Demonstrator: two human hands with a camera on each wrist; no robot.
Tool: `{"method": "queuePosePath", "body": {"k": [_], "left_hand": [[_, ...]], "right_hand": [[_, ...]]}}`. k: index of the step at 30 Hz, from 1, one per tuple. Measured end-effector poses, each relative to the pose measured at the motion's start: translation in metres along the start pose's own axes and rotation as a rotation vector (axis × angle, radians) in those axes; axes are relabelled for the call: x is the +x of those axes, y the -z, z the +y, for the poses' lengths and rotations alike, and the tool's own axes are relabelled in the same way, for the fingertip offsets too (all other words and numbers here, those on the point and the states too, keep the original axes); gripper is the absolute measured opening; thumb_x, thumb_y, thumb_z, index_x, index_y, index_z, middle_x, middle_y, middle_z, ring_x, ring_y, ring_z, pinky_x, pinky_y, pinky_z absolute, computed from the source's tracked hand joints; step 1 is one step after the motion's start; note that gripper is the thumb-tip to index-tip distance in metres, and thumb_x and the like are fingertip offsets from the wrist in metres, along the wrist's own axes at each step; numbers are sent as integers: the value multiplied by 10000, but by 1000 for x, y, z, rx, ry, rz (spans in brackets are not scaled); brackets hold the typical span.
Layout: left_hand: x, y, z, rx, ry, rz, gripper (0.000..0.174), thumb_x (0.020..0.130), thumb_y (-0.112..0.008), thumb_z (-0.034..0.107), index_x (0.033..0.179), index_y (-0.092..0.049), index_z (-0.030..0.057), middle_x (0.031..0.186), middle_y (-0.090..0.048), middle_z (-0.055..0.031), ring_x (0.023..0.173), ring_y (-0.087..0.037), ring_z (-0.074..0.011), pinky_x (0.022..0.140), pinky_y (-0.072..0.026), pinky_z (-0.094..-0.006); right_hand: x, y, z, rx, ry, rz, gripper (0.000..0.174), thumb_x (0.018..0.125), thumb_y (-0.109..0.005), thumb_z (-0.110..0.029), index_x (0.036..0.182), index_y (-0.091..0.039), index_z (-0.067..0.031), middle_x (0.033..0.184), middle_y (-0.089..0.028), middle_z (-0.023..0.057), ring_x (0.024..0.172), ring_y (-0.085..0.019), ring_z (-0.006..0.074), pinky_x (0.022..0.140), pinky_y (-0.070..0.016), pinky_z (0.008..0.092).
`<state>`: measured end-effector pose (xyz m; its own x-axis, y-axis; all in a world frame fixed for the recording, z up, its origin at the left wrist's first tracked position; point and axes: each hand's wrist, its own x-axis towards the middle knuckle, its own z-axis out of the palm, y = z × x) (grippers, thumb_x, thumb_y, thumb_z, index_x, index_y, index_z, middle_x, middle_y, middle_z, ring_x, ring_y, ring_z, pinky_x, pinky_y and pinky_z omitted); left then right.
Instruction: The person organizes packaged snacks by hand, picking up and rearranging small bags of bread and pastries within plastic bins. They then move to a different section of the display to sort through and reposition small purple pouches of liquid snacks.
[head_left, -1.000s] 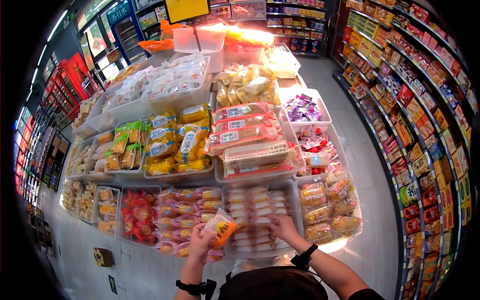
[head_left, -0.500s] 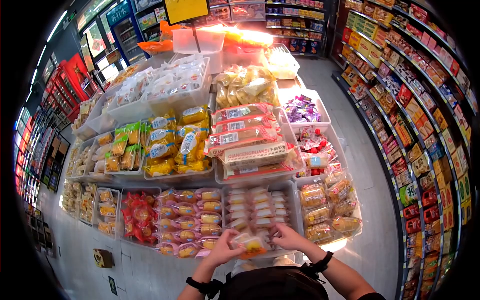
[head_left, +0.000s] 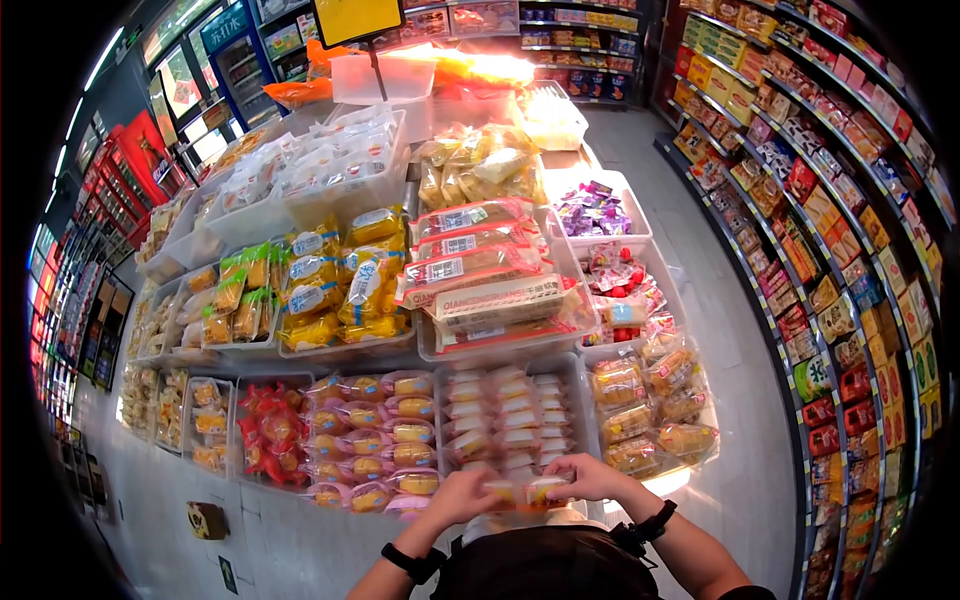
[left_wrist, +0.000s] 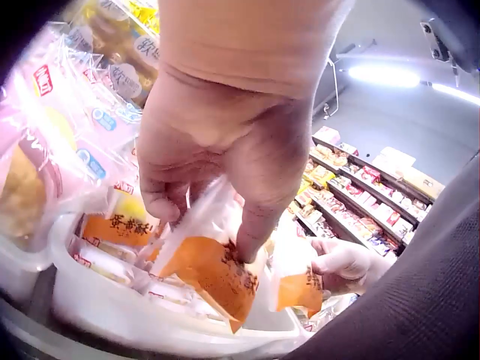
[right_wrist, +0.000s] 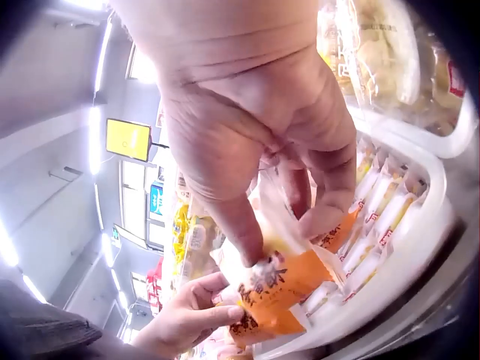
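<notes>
My left hand (head_left: 466,500) pinches an orange-and-white wrapped packet (head_left: 501,491) between thumb and fingers. Another such packet (head_left: 545,492) is pinched by my right hand (head_left: 592,478), close beside the first. Both hands are over the near edge of a clear bin (right_wrist: 433,196) of rows of small white-wrapped packets. In the left wrist view the left hand (left_wrist: 225,150) has its packet (left_wrist: 210,274) hanging from the fingertips, orange part down. The right wrist view has the right hand (right_wrist: 259,127) gripping its packet (right_wrist: 281,283), which overlaps the one the left hand (right_wrist: 184,319) holds.
Left of that bin lie pink-wrapped cakes (head_left: 365,440) and red packets (head_left: 270,430); right of it, a bin of wrapped rolls (head_left: 628,405). Behind are long red-and-white packages (head_left: 500,300) and yellow packets (head_left: 365,290). Stocked shelves (head_left: 820,260) line the right side.
The right hand has come back from the bin's rows and holds a packet. My left hand has moved right and down with its packet, bringing the hands near each other.
</notes>
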<state>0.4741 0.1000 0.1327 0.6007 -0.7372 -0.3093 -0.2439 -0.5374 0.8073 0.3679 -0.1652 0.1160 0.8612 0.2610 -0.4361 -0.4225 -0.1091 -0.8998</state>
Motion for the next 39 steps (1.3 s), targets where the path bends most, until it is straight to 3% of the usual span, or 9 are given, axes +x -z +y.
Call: {"method": "queuePosePath", "body": {"k": [2,5,7,11,14,28,31,34,39], "left_hand": [[0,3,-3,100,-53,146,338,745,-723,203,1006,-614,20,904,-654,-150,888,-646,-276,758,-520,-383],[1,5,-1,275,-82,290,298,729,-665,148,990,-603,18,938,-637,-176,894,-630,-354,755,-517,-448],[1,7,15,335,-33,302,292,728,-631,121,991,-587,3,946,-613,-209,910,-616,-403,754,-511,-478],[15,-12,-11,725,-24,352,225,734,-600,106,935,-591,5,904,-609,-181,905,-600,-368,808,-476,-455],[18,-14,-27,935,-122,410,195,753,-571,125,914,-601,18,875,-604,-152,914,-573,-326,859,-435,-434],[33,-33,-45,1292,-12,424,145,793,-543,183,864,-622,85,923,-600,-90,965,-506,-266,931,-317,-457],[40,-31,-35,1315,67,464,180,798,-544,186,931,-617,90,1019,-584,-100,995,-500,-262,932,-317,-450],[48,-34,-29,1324,-62,586,264,822,-542,197,1058,-581,85,1121,-560,-137,1008,-516,-275,937,-321,-456],[56,-36,-33,1280,-42,494,359,864,-527,263,1174,-509,85,1167,-537,-210,1050,-524,-321,962,-332,-471]], "right_hand": [[-1,0,1,129,-36,88,276,798,-729,-77,1046,-619,-25,914,-642,-2,866,-602,93,728,-517,283],[10,-6,17,-203,201,291,295,765,-687,-40,1046,-599,-15,896,-649,53,872,-630,157,745,-519,324],[14,-10,6,-396,171,333,320,746,-680,-53,1052,-594,-18,912,-650,113,886,-641,238,773,-514,362],[37,-20,6,-592,311,398,355,722,-673,-87,1063,-594,-30,962,-638,202,923,-619,370,813,-497,411],[47,-25,6,-550,349,377,354,721,-674,-92,1062,-598,-31,985,-641,204,955,-605,398,822,-495,436],[60,-33,2,-666,365,470,330,755,-629,-56,1084,-603,-50,1004,-616,195,949,-597,406,812,-502,468],[65,-30,12,-707,340,458,348,767,-619,-62,1114,-602,-70,1043,-597,183,939,-599,406,800,-508,467],[66,-31,10,-759,303,453,369,780,-613,-82,1148,-600,-106,1076,-579,172,936,-604,398,798,-512,466],[64,-32,4,-869,245,425,387,797,-627,-138,1182,-594,-165,1079,-564,153,958,-611,363,793,-519,461]]}}
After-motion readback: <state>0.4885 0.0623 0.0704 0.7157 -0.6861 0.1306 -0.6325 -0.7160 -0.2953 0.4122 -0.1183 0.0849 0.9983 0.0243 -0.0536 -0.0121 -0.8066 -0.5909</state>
